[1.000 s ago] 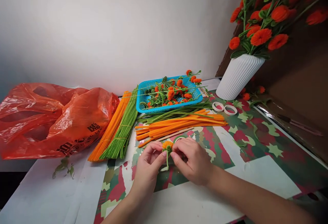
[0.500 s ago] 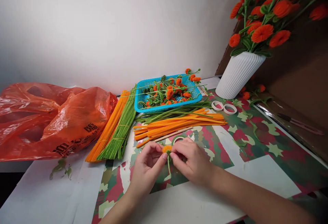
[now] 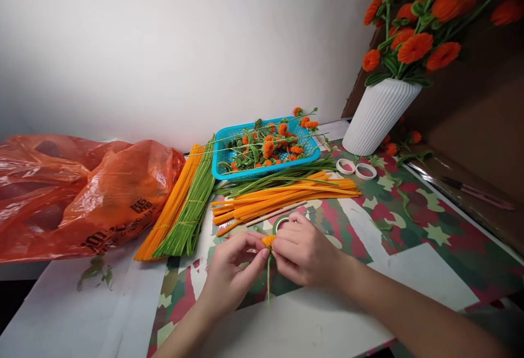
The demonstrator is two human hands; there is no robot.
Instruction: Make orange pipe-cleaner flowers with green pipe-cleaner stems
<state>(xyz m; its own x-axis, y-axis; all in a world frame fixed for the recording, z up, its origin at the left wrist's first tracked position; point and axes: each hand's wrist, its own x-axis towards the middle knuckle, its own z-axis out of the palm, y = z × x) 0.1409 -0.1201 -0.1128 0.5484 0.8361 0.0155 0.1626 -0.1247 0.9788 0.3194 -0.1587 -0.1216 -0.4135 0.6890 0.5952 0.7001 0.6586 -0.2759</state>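
Between my two hands is a small orange pipe-cleaner flower [image 3: 268, 240] with a thin green stem hanging down below it. My left hand [image 3: 235, 268] pinches it from the left with thumb and fingers. From the right, my right hand [image 3: 301, 251] is closed on the flower's base, its fingertips partly hiding it. Just behind my right hand a roll of green tape [image 3: 280, 222] lies partly covered. Orange pipe cleaners [image 3: 282, 201] are spread beyond my hands, with a thin wooden stick [image 3: 272, 215] along their near side.
A blue basket [image 3: 216, 156] holds several orange flowers. Bundled green pipe cleaners [image 3: 190, 210] and an orange bundle [image 3: 164, 221] lie beside a red plastic bag [image 3: 118, 194]. At right stand a white vase [image 3: 379, 120] of flowers, two white tape rolls [image 3: 365, 171] and a pink cutter [image 3: 487, 197].
The flower has tilted between my fingers, and its stem now hangs straighter. My right hand has shifted slightly in its hold. The whole view has moved a little.
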